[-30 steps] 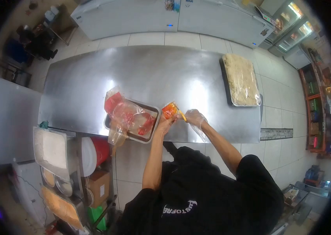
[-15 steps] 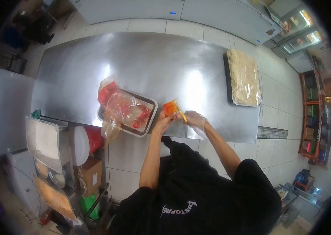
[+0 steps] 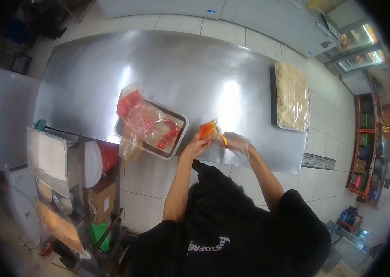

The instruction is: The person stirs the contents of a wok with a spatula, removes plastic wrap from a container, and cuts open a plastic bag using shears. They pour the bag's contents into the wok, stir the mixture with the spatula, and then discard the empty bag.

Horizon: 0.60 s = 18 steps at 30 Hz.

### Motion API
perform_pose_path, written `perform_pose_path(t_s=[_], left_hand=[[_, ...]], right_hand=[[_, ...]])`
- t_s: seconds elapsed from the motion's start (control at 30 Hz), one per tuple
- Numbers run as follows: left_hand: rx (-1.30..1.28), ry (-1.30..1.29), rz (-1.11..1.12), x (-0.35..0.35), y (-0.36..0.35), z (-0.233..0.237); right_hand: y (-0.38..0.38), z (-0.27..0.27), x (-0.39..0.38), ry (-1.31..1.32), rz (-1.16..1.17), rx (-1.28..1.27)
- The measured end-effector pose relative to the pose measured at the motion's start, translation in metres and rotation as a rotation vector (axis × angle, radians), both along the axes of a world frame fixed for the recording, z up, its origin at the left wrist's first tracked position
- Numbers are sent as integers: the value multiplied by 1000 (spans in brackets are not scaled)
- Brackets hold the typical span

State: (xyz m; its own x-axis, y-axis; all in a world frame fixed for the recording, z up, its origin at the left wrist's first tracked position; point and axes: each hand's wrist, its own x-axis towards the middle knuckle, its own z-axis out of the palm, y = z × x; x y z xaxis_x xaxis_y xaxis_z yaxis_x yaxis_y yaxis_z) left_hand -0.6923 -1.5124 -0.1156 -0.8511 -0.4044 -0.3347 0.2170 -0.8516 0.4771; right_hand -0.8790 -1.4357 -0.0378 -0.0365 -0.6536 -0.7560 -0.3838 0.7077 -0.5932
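Observation:
My left hand (image 3: 197, 147) is closed on a small orange-red packet (image 3: 208, 129), pinching its lower part near the front edge of the steel table. Across from it, my right hand (image 3: 235, 143) wears a loose clear plastic glove and grips yellow-handled scissors (image 3: 224, 139). Their blades meet the packet's right edge. Just left of my hands lies a metal tray (image 3: 183, 134) holding crumpled clear plastic bags with red print (image 3: 151, 124); part of the plastic hangs over the tray's near side.
The steel table (image 3: 181, 69) extends ahead. At its right end sits a dark tray with a pale, film-covered slab (image 3: 292, 96). A rack with trays (image 3: 49, 159) stands at the near left, above a cardboard box (image 3: 102, 201). White chest units (image 3: 268, 23) line the far side.
The scissors and my gloved right hand have shifted slightly right of the packet, with the blades at its edge. The whole view has also shifted a little. Both hands keep their holds.

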Motion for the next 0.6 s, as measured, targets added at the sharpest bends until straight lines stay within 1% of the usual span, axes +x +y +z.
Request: perform_pose_path(t_s=[0.07,0.17,0.23,0.27,0.3,0.33,0.37,0.4,0.43,0.47,0.5,0.57,0.6], left_hand=[[49,17,61,0,1,-2],[106,6,48,5,-2,-14],[126,54,97,11,-6,-29],[143,98,138,13,-8,-36],[144,99,146,15,-10,-28],[65,51,130,17,-13,-8],[-15,3,120,19,-16,10],[-14,3,143,22,-14,22],[-102,-60,104,28,-10,32],[-189,-127,74,34,-5,44],[-192,-137,124,44,0,60],[-257,-63,123,70,22,90],[-239,27,170,83,35,96]], right_hand=[[-1,0,-2,-38,-29,2],[4,3,-8,-50,21,50],[6,4,-11,24,210,53],[9,7,-12,24,214,54],[11,17,-10,208,337,91],[13,23,-8,393,463,127],[16,18,-7,395,479,123],[21,6,-5,566,297,95],[27,-11,-3,730,120,60],[36,-41,-5,857,54,-130],[35,-49,-9,849,99,-156],[30,-60,-17,800,203,-134],[30,-71,-21,846,251,-173]])
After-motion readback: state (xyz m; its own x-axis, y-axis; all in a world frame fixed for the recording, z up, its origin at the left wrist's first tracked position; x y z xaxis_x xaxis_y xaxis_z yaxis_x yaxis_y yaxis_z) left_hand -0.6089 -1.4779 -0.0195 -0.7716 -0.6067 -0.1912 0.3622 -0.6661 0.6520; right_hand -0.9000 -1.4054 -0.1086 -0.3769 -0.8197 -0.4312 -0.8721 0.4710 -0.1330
